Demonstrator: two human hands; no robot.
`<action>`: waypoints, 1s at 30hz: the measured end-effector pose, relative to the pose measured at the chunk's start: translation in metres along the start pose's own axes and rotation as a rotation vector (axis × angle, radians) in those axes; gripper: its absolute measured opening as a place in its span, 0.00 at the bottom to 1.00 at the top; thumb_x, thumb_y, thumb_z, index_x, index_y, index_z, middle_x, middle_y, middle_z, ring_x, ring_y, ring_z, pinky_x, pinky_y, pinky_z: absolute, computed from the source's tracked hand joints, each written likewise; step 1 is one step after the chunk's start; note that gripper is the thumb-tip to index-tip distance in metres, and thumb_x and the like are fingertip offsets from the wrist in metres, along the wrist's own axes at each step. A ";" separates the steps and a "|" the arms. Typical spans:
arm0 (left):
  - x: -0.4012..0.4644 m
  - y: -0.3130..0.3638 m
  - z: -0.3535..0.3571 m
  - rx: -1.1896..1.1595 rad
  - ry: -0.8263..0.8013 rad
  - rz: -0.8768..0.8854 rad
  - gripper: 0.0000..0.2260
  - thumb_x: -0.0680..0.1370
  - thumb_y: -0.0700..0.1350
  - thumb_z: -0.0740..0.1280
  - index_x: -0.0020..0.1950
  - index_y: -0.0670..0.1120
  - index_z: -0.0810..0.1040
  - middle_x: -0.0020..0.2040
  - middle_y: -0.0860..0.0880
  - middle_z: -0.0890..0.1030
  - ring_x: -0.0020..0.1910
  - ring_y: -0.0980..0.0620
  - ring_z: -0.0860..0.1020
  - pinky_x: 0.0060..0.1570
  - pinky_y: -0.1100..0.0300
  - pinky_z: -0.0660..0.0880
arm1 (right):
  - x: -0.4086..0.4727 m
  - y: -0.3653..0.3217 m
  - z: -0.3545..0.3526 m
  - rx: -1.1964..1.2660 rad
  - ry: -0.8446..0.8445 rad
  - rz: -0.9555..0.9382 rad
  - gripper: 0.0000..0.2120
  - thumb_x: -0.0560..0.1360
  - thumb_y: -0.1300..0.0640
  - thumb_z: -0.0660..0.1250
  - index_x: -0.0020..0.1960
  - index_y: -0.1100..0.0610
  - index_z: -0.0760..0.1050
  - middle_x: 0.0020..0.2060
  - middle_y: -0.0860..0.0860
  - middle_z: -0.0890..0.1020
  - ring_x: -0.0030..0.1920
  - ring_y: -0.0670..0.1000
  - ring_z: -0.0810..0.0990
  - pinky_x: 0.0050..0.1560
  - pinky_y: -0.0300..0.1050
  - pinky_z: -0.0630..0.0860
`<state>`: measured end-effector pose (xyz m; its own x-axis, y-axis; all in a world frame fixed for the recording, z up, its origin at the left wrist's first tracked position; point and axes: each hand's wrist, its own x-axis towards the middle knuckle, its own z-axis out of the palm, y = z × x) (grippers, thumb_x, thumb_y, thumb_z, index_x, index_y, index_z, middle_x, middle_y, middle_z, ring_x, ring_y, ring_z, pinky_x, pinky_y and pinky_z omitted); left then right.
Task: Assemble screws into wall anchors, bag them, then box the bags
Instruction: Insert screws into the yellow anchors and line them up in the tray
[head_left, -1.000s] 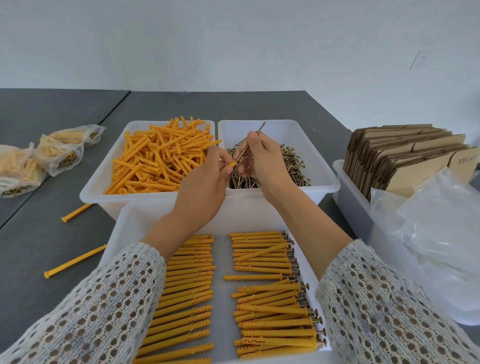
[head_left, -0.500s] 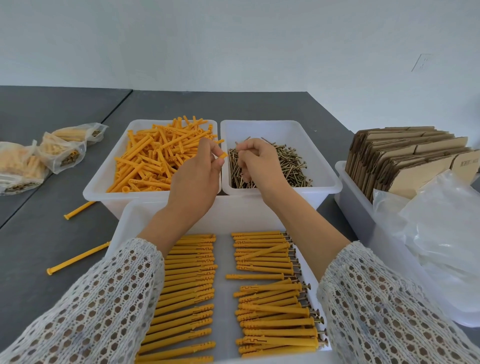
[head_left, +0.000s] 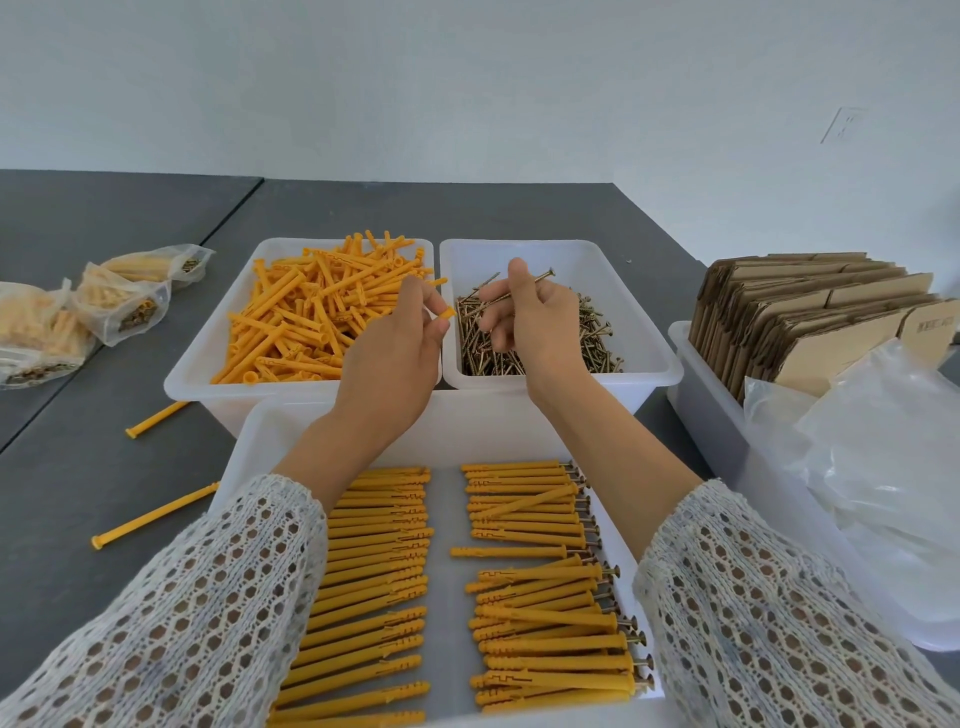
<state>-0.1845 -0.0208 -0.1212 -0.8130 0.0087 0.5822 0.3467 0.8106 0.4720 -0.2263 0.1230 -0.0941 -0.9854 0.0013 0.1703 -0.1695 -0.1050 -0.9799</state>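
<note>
Screw (head_left: 524, 289) newly lifted — hands apart.

Left hand (head_left: 395, 358): raised over the near tray (head_left: 249, 447), thumb and fingers curled, pinching an anchor's end. Right hand (head_left: 530, 332): raised beside it, apart, fingers curled, pinching a screw. Both forearms reached forward above that tray, sleeves at the elbows.

Your left hand (head_left: 395, 358) pinches an orange anchor (head_left: 447, 314) at frame centre, open end up-right. Your right hand (head_left: 535, 322) pinches a brass screw (head_left: 519, 292), head tilted to upper right, above the screw bin.
</note>
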 end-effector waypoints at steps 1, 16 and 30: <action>0.000 0.000 0.000 -0.006 -0.010 -0.001 0.05 0.84 0.44 0.58 0.58 0.43 0.69 0.29 0.55 0.70 0.26 0.54 0.69 0.26 0.56 0.62 | 0.000 0.000 0.000 0.000 0.024 0.006 0.25 0.85 0.51 0.53 0.41 0.64 0.79 0.24 0.53 0.77 0.19 0.46 0.69 0.24 0.35 0.69; -0.002 0.005 0.000 -0.065 -0.064 0.067 0.07 0.84 0.45 0.57 0.59 0.43 0.68 0.35 0.52 0.74 0.32 0.47 0.75 0.32 0.42 0.73 | -0.003 0.000 0.007 0.024 -0.059 0.105 0.25 0.86 0.52 0.49 0.38 0.60 0.74 0.19 0.50 0.71 0.20 0.46 0.66 0.23 0.35 0.64; 0.000 0.003 -0.003 -0.094 -0.030 0.054 0.06 0.84 0.44 0.57 0.57 0.43 0.68 0.34 0.46 0.76 0.31 0.45 0.74 0.33 0.40 0.72 | -0.002 -0.003 0.003 0.125 -0.057 0.147 0.23 0.86 0.53 0.49 0.40 0.61 0.74 0.21 0.52 0.71 0.20 0.46 0.65 0.24 0.38 0.64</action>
<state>-0.1815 -0.0201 -0.1177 -0.8052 0.0698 0.5889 0.4315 0.7501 0.5011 -0.2238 0.1202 -0.0910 -0.9963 -0.0786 0.0353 -0.0169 -0.2229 -0.9747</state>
